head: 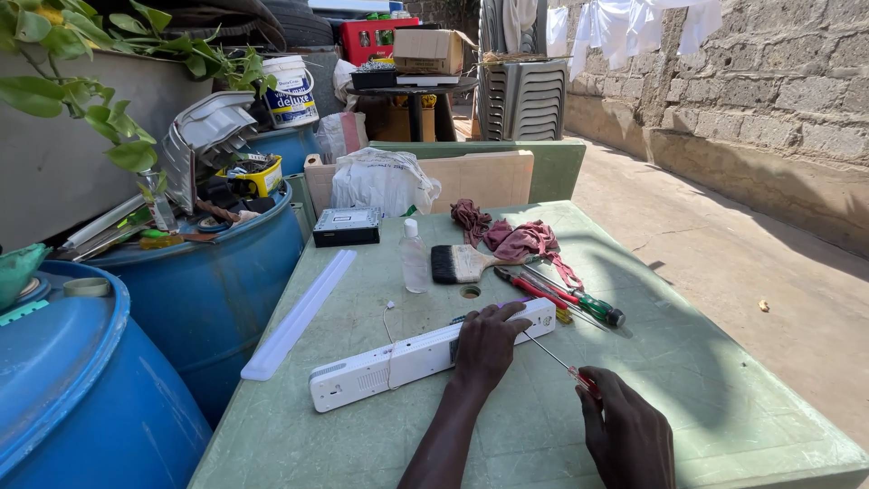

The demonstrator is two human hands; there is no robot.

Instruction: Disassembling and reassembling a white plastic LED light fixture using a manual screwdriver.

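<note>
A long white plastic device (389, 364) lies on the green table (688, 362). My left hand (486, 346) rests flat on its right part, pressing it down. My right hand (625, 433) grips a thin screwdriver (554, 358) by its red handle, its metal shaft pointing up-left toward the device's right end. A thin white wire (389, 319) curls out from the device's top side.
Beyond the device lie a white translucent strip (300, 312), a clear bottle (414, 258), a paintbrush (463, 263), several screwdrivers (566, 295), a maroon rag (518, 240), a black box (347, 226) and a white plastic bag (380, 181). Blue barrels (208, 281) crowd the left.
</note>
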